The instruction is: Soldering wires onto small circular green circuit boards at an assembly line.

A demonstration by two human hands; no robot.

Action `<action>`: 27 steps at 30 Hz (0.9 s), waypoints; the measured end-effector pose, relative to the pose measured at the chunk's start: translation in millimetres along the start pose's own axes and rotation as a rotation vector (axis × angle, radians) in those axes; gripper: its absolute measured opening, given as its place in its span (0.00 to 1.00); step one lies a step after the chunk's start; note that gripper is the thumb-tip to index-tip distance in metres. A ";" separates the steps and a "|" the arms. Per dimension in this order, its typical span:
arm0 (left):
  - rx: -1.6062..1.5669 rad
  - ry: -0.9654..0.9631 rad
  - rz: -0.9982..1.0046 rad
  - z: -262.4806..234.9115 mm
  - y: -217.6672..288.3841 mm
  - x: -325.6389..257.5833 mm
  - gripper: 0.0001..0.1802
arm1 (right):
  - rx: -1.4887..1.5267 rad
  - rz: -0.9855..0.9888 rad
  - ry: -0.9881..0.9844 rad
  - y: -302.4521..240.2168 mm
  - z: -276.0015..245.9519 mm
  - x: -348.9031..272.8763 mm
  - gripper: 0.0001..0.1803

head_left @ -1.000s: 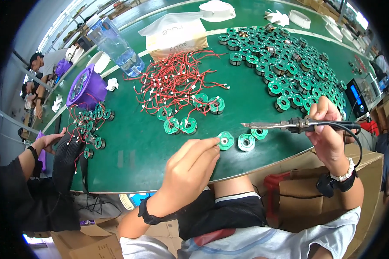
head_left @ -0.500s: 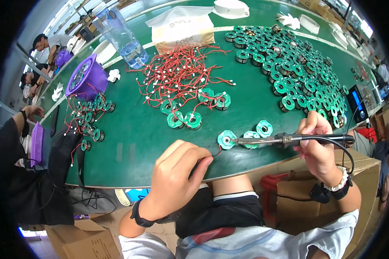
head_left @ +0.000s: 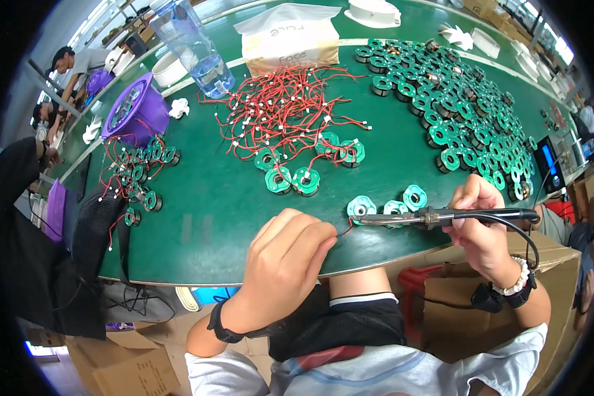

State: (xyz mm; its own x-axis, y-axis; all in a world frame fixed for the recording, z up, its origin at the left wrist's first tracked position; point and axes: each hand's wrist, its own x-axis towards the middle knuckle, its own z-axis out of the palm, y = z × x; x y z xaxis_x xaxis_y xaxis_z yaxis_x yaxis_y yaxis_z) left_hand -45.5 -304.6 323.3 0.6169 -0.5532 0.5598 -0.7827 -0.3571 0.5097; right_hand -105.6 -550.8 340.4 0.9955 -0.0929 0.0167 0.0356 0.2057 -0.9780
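My left hand (head_left: 287, 264) is closed in a pinch on a thin red and black wire (head_left: 347, 231). The wire's far end reaches the near left edge of a green ring-shaped circuit board (head_left: 362, 204). In my right hand (head_left: 476, 231) is a soldering iron (head_left: 435, 217), held like a pen and lying almost level, pointing left. Its tip is over that same edge, by the wire end; whether it touches is too small to tell. Two more ring boards, one (head_left: 395, 210) partly behind the iron and another (head_left: 414, 197), sit just to the right.
Farther back lie a heap of red wires (head_left: 284, 109), several wired ring boards (head_left: 278, 179) and a large pile of ring boards on coils (head_left: 468, 125). A purple bucket (head_left: 153, 109), a water bottle (head_left: 211, 72), a tissue pack (head_left: 290, 46) and a display unit (head_left: 549, 162) stand around.
The iron's tip has shifted from the board's right side to its near left edge, by the wire. My left hand has moved slightly right and away from me. The whole view has shifted slightly.
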 end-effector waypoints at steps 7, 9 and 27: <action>0.012 -0.015 0.023 -0.3 -3.0 0.2 0.08 | 0.010 -0.006 0.020 0.5 -0.3 2.0 0.09; 0.020 -0.032 0.026 -0.2 -3.5 -0.1 0.07 | 0.004 -0.003 0.022 0.7 0.1 1.7 0.09; 0.041 -0.039 0.054 -4.5 -3.1 3.1 0.08 | -0.016 0.024 0.022 0.9 1.2 3.4 0.10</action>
State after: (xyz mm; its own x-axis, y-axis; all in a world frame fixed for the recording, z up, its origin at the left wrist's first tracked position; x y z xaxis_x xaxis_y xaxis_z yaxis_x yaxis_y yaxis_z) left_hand -40.9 -301.8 326.4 0.5708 -0.6009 0.5596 -0.8179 -0.3564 0.4517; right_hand -102.1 -549.8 339.8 0.9939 -0.1099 -0.0108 0.0107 0.1930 -0.9811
